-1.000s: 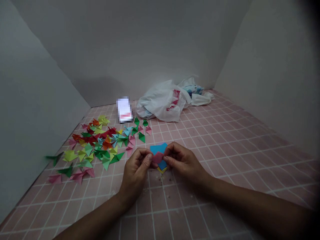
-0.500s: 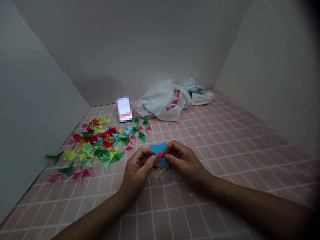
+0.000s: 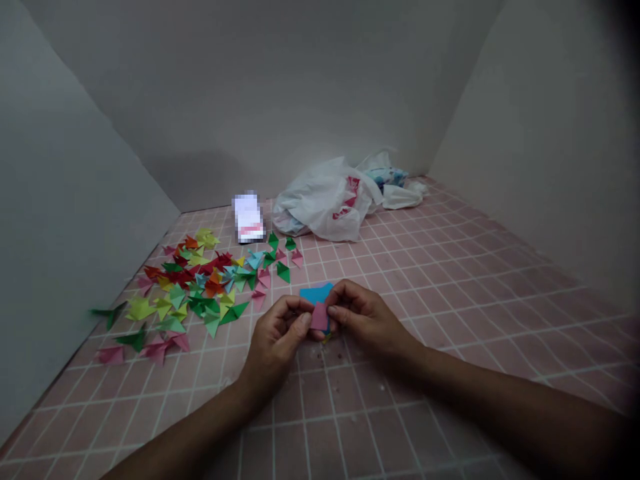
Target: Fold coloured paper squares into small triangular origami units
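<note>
Both hands meet over the pink gridded surface [image 3: 450, 280] at the middle of the view. My left hand [image 3: 277, 340] and my right hand [image 3: 363, 319] each pinch one side of a small pink paper piece [image 3: 319, 316], holding it between the fingertips. Just behind the paper lies a small stack of paper squares with a blue sheet [image 3: 315, 294] on top. A yellow corner shows under it.
A spread of several folded paper triangles [image 3: 200, 287] in green, red, yellow, pink and blue covers the left side. A phone [image 3: 249, 218] lies at the back, beside white plastic bags [image 3: 335, 200]. Grey walls enclose the left, back and right.
The pink paper has been worked between the fingertips: it showed as a narrow folded strip half a second ago and now shows a broader face. Both hands stay in place.
</note>
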### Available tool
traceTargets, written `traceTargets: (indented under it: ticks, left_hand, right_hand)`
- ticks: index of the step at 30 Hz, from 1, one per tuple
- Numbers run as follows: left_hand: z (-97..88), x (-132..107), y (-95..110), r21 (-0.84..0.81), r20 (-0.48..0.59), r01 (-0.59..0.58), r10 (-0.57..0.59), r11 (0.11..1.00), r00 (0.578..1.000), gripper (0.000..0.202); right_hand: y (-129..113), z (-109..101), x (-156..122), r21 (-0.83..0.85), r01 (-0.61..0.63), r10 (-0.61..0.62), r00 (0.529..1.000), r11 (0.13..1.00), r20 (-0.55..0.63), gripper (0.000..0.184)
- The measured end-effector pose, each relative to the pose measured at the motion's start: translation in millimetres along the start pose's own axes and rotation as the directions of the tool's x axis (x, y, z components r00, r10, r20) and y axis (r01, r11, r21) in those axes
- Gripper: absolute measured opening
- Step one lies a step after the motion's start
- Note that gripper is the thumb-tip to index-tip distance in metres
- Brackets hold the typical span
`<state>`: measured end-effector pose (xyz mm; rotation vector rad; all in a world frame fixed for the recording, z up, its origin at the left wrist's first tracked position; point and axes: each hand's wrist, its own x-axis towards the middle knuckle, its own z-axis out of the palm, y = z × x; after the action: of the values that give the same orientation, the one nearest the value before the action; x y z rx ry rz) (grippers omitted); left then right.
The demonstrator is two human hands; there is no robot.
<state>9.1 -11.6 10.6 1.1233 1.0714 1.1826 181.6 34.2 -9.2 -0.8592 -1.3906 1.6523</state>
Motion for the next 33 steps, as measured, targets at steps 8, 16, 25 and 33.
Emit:
traceTargets:
  ticks: [8,16,25,33]
  left_hand:
    - [1.0,0.5,-1.4,-0.024,-0.006,-0.004,0.004,1.000,1.000,0.021]
    - [2.2,1.5,-0.9,-0.045,-0.008,-0.038,0.038,0.998,0.999,0.019]
    - [3.0,1.2,-1.1,0.009,-0.019,-0.068,0.068,0.998,0.998,0.021]
    - [3.1,-0.1,-1.0,0.041,-0.004,-0.108,0.108,0.993,0.994,0.018]
  right_hand:
    - [3.9,-1.8,2.0,0.127,-0.071,0.068,0.997,0.989,0.028,0.014]
    - [6.1,-0.4,3.1,0.281,-0.143,0.119,0.988,0.949,0.102,0.020]
    - [1.5,2.8,0.1,0.337,-0.191,0.158,0.980,0.922,0.122,0.025]
    - [1.6,3.0,0.1,0.384,-0.229,0.190,0.972,0.894,0.139,0.025]
